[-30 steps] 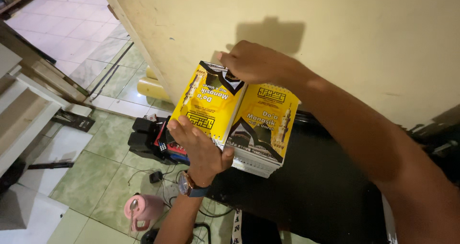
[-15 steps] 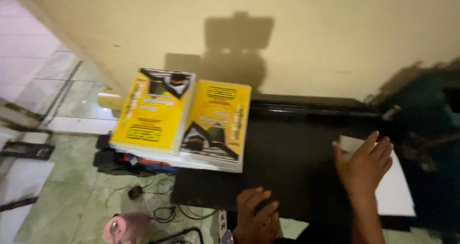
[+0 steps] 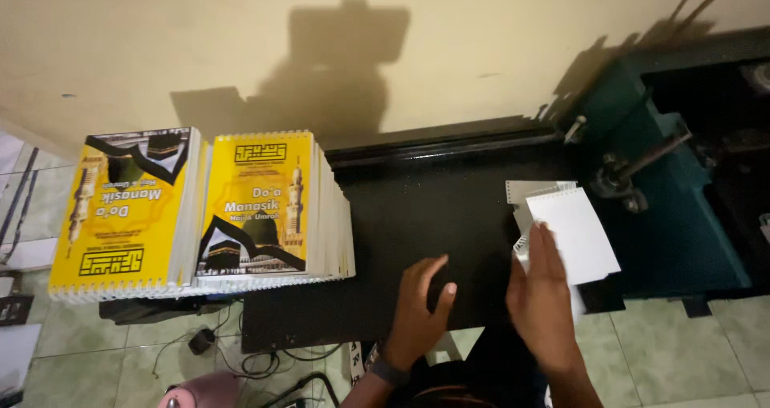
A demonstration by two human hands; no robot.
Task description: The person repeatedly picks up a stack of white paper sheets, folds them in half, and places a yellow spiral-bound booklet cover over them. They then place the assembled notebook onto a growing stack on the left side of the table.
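Right hand on white sheets; left hand flat on black table.

Both hands off the yellow booklet stacks, which now sit at the bench's left end. Right hand moved to the white sheets; left hand now flat on the bench.

White punched sheets lie fanned, flat on the black table.
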